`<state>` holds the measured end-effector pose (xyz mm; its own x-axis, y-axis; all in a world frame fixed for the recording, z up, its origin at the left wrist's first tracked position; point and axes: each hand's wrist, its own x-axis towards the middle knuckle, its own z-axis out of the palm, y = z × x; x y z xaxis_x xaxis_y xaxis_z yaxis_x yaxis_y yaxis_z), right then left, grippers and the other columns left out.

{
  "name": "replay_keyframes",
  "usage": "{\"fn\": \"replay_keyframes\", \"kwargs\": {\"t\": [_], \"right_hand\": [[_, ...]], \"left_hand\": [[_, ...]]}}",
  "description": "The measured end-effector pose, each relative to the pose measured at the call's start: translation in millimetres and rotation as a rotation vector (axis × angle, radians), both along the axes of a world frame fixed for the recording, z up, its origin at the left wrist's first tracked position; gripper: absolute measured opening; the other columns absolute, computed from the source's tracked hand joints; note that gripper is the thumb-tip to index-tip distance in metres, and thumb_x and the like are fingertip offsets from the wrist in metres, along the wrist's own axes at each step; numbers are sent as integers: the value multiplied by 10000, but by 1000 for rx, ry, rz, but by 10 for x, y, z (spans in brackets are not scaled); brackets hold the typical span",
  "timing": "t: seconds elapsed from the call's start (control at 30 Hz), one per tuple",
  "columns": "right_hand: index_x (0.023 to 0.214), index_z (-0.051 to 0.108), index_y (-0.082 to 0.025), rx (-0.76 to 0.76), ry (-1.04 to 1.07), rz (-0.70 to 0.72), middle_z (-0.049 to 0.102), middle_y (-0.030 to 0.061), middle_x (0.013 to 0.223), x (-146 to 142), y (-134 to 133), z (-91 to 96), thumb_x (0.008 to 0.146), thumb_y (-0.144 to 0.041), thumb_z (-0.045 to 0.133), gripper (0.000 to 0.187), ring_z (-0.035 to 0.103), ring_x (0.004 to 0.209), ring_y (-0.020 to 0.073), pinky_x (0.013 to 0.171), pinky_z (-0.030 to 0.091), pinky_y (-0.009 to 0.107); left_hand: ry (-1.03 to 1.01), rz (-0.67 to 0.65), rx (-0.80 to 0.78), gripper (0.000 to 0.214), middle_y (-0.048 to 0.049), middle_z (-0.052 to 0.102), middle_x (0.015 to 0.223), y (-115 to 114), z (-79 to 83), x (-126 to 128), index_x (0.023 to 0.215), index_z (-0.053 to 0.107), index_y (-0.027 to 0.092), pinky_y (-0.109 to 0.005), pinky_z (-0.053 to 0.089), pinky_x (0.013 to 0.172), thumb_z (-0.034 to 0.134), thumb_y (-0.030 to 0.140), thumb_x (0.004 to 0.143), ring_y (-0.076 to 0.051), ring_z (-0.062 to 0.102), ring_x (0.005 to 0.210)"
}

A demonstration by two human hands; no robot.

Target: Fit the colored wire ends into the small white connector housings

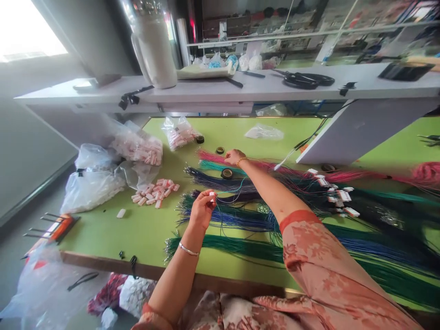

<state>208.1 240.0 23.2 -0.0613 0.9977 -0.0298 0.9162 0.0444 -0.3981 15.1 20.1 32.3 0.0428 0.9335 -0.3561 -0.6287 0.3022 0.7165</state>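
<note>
My left hand [203, 208] is closed on a small white connector housing [212, 197], from which a few thin wires trail to the right. Farther back, my right hand [235, 157] reaches over the pink wires [213, 156], fingers bent together at the bundle; whether a wire is pinched there is hidden. Teal wires [216, 166], blue wires [237, 220] and green wires [247, 247] lie in long bundles across the green table, metal-tipped ends to the left. Left of my left hand is a loose pile of white-and-orange connector housings [154, 192].
Plastic bags of housings [137, 149] stand at the back left. Tape rolls [227, 173] lie among the wires. White connectors [340, 195] on wires rest at right. Above runs a shelf [213, 91] with a white jug [154, 50] and scissors [305, 80]. An orange pronged holder [57, 229] sits at the left edge.
</note>
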Motion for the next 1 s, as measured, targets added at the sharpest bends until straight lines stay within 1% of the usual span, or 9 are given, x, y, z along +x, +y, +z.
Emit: {"fn": "replay_keyframes", "kwargs": {"t": [0.2, 0.43, 0.53, 0.67, 0.77, 0.87, 0.93, 0.97, 1.0], "right_hand": [[916, 727, -203, -3, -53, 29, 735, 47, 971, 0, 101, -123, 770, -197, 597, 195, 622, 824, 145, 703, 426, 215], [945, 697, -176, 35, -66, 98, 723, 73, 936, 128, 142, -32, 797, -215, 565, 203, 598, 771, 152, 680, 404, 232], [969, 693, -159, 38, -35, 179, 722, 67, 937, -29, 153, 16, 792, -227, 593, 215, 600, 774, 137, 677, 407, 214], [1025, 689, -165, 62, 14, 242, 727, 51, 986, -388, 145, 59, 841, -276, 581, 241, 613, 815, 113, 723, 431, 188], [953, 712, -128, 68, -40, 160, 728, 129, 972, -541, 163, 122, 804, -249, 638, 206, 645, 878, 184, 791, 455, 253], [959, 710, -89, 122, -89, -74, 706, 214, 1003, -551, 215, 230, 786, -207, 643, 220, 653, 956, 269, 828, 467, 330], [983, 709, -119, 152, -68, -178, 709, 186, 1018, -548, 245, 312, 795, -217, 630, 226, 657, 951, 255, 825, 475, 325], [969, 714, -136, 158, -45, -167, 717, 158, 1005, -559, 252, 349, 793, -220, 628, 214, 659, 925, 234, 813, 478, 308], [946, 719, -144, 158, -16, -103, 724, 134, 981, -582, 253, 383, 788, -218, 625, 199, 658, 890, 212, 797, 478, 288]], "left_hand": [[0, 10, -21, 273, -18, 671, 730, 7, -16, -10, 802, 664, 129, -186, 402, 551, 759, 110, 546, -52, 527, 564], [-11, -6, -20, 275, -11, 666, 729, -4, -11, -6, 802, 660, 138, -187, 398, 553, 774, 119, 552, -53, 528, 570], [-22, -5, -25, 289, -13, 666, 732, -10, -5, 3, 805, 663, 135, -188, 395, 550, 775, 114, 540, -56, 530, 577], [-17, 9, -41, 284, -23, 671, 740, -13, -13, 16, 800, 665, 132, -195, 392, 554, 768, 115, 536, -63, 536, 589], [-1, 14, -32, 271, -21, 670, 740, -13, -28, 17, 796, 663, 136, -201, 385, 558, 760, 122, 543, -66, 533, 590], [-1, 23, -19, 252, -18, 669, 734, -15, -37, 18, 782, 663, 138, -204, 379, 559, 752, 131, 546, -61, 516, 575], [-2, 25, -15, 250, -14, 664, 729, -19, -39, 23, 779, 666, 137, -205, 377, 561, 752, 133, 544, -59, 510, 570], [-3, 21, -13, 254, -12, 662, 730, -21, -39, 27, 782, 669, 137, -205, 376, 561, 753, 132, 543, -60, 512, 574], [-4, 16, -12, 257, -12, 661, 731, -23, -39, 32, 784, 670, 137, -205, 375, 562, 755, 132, 542, -61, 514, 579]]}}
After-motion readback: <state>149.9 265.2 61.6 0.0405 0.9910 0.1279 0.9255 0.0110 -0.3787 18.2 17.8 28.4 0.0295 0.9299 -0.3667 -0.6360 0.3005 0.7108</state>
